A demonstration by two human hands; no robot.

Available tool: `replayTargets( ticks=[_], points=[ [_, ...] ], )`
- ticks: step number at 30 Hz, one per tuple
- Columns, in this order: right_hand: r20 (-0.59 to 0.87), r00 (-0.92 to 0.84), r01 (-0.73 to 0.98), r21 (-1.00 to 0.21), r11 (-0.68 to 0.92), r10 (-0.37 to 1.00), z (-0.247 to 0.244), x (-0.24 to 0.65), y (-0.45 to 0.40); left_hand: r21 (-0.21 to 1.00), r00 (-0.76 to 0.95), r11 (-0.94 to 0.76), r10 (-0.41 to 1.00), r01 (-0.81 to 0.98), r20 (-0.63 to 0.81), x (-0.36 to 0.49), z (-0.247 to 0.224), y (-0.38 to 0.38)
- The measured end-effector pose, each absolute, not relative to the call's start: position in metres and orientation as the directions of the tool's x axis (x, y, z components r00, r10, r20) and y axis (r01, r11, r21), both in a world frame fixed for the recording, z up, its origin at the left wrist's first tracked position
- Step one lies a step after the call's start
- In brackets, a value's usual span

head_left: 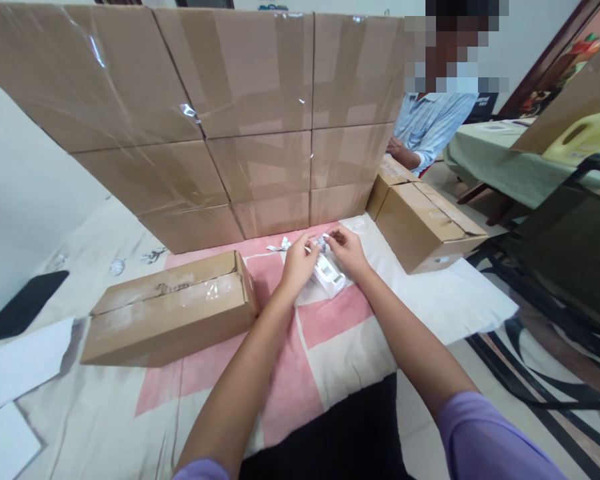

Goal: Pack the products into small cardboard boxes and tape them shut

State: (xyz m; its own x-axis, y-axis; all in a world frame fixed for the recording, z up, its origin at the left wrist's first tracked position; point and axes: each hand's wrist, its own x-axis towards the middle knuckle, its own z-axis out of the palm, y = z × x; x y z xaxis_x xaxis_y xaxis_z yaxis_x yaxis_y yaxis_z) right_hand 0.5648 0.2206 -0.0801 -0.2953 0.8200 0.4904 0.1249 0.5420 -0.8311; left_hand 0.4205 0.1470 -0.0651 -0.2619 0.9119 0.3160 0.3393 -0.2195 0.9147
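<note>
A small white device [331, 275] lies on the pink and cream checked cloth, just below my two hands. My left hand [301, 256] has its fingers bent together at the upper left of the device, closed on a small crumpled whitish piece [322, 243]. From the other side my right hand [347, 248] pinches the same piece between thumb and forefinger. What the piece is cannot be made out. Scraps of crumpled paper [280, 245] lie just left of my left hand.
Taped cardboard boxes [260, 160] form a wall behind my hands. One carton [170, 310] lies at the left, another [425, 217] at the right. White sheets [20, 367] and a black flat object [27, 303] are far left. A person [430, 123] sits beyond the right carton.
</note>
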Motion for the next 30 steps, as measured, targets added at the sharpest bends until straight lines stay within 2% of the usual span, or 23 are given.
replayTargets(
  ticks=[5, 9, 21, 25, 30],
  points=[
    [0.492, -0.337, 0.072, -0.836, 0.543, 0.803, -0.075, 0.562, 0.213, 0.87, -0.222, -0.233, 0.909, 0.434, 0.354, 0.42, -0.061, 0.145],
    [0.506, -0.297, -0.007, -0.849, 0.528, 0.81, -0.072, 0.562, 0.212, 0.838, -0.233, -0.225, 0.896, 0.498, 0.379, 0.42, -0.06, 0.145],
    [0.349, -0.177, -0.111, -0.936, 0.334, 0.92, -0.071, 0.555, 0.211, 0.75, -0.208, -0.25, 0.864, 0.612, 0.458, 0.432, -0.041, 0.139],
    [0.316, -0.03, -0.124, -0.942, 0.311, 0.948, -0.068, 0.57, 0.23, 0.764, -0.256, -0.223, 0.854, 0.606, 0.452, 0.43, -0.041, 0.134],
    [0.321, 0.2, -0.075, -0.937, 0.341, 0.926, -0.065, 0.609, 0.253, 0.839, -0.383, -0.163, 0.833, 0.519, 0.399, 0.417, -0.049, 0.136]
  ],
)
